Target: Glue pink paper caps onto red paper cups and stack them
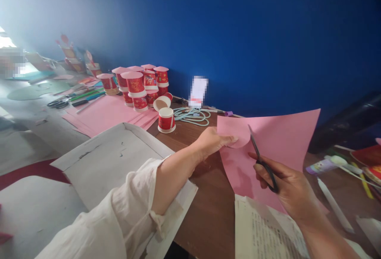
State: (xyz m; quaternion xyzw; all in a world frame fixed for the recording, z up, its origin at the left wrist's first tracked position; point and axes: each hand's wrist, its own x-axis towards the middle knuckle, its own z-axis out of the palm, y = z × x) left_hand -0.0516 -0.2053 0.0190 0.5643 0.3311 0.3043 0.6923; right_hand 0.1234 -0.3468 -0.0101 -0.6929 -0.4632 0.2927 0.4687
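My left hand (214,142) pinches the left part of a large pink paper sheet (279,143), thumb on top, at a rounded piece whose curved edge is partly cut. In my right hand (282,183) is a pair of black-handled scissors (255,144), fingers wrapped round the handles. The blades lie along the curve, pointing up and away from me. The far edge of the sheet is lifted off the table. Under its near side lies a printed page (262,231).
Red paper cups (136,85) with pink paper tops are stacked at the back left, on pink sheets (98,116). A single red cup (166,120) stands near a coiled pale blue cable (193,116). A white box lid (113,163) lies left; a glue stick (323,165) and white pen (335,205) right.
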